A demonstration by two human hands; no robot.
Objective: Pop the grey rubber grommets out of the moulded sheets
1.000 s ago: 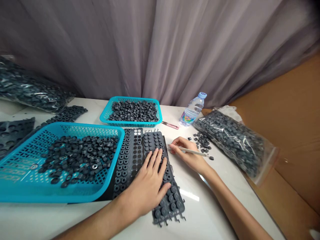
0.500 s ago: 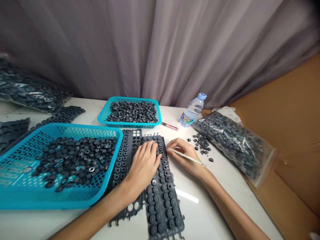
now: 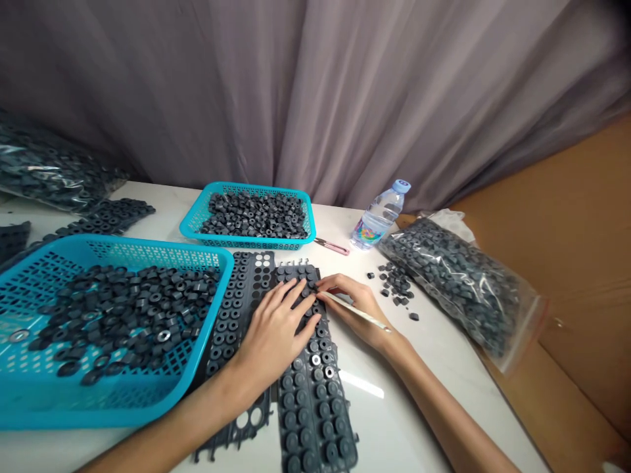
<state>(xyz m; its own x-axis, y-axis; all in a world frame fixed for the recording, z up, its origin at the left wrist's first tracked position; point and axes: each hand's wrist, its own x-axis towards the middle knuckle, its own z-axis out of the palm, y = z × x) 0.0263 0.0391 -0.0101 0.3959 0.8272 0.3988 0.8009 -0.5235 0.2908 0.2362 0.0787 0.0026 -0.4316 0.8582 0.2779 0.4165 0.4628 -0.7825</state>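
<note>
A dark grey rubber sheet (image 3: 315,401) with rows of round studs lies on the white table. My left hand (image 3: 276,325) rests flat across its upper part, fingers spread. Beside the sheet's right edge, my right hand (image 3: 357,305) is closed around a slim pale stick-like tool (image 3: 362,315). The tool's tip sits at the sheet near my left fingertips; exactly what it touches is hidden. Two studs lower down show shiny metal rings. A second perforated sheet (image 3: 236,289) with ring-shaped pieces lies to the left, partly under my left arm.
Small dark pieces fill a near blue basket (image 3: 224,282) and a far blue basket (image 3: 313,230). Pink-handled snips (image 3: 335,247), a water bottle (image 3: 377,217), loose pieces (image 3: 397,282) and a full plastic bag (image 3: 458,282) lie on the right. Another bag (image 3: 49,164) stands back left.
My right hand has moved left with the tool, bringing its tip onto the sheet. My left hand's fingers have spread wider. The whole view has shifted slightly.
</note>
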